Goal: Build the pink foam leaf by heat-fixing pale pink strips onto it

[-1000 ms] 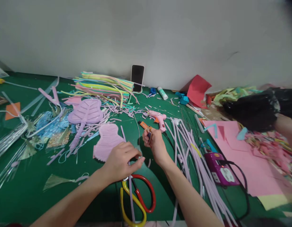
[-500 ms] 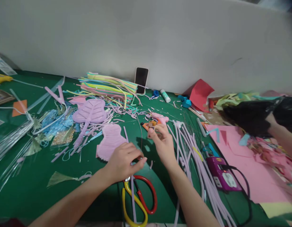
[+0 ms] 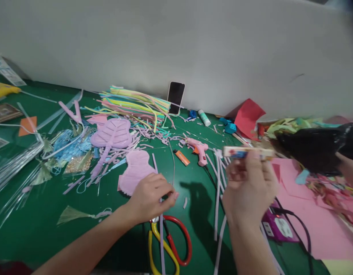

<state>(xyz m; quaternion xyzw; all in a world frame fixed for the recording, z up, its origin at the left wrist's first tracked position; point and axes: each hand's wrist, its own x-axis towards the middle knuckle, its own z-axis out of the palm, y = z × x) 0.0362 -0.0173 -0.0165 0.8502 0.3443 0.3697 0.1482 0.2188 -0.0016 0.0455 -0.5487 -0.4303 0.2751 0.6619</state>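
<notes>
My left hand (image 3: 152, 196) rests low over the table, fingers curled closed around a lilac pipe cleaner (image 3: 161, 244). That strip comes out below the hand and crosses scissors (image 3: 185, 248) with one red and one yellow handle. A fuzzy lilac curvy shape (image 3: 136, 172) lies just beyond the fingers. Raised at the right, my right hand (image 3: 250, 187) grips a small, narrow, box-like piece (image 3: 236, 152) with coloured print; its exact kind is unclear. An orange lighter (image 3: 182, 157) and a pink glue gun (image 3: 197, 147) lie between the hands, farther back.
Lilac pipe cleaners (image 3: 218, 198) run beside my right arm. A purple power adapter (image 3: 281, 225) with a black cable sits on pink sheets (image 3: 331, 233). Another person's hand (image 3: 348, 168) touches a black plastic bag (image 3: 310, 145). A phone (image 3: 175, 97) leans against the wall.
My right hand has lifted and moved right, carrying the small piece away from the orange lighter, which now shows fully. My left hand stays almost in place. The view has shifted slightly.
</notes>
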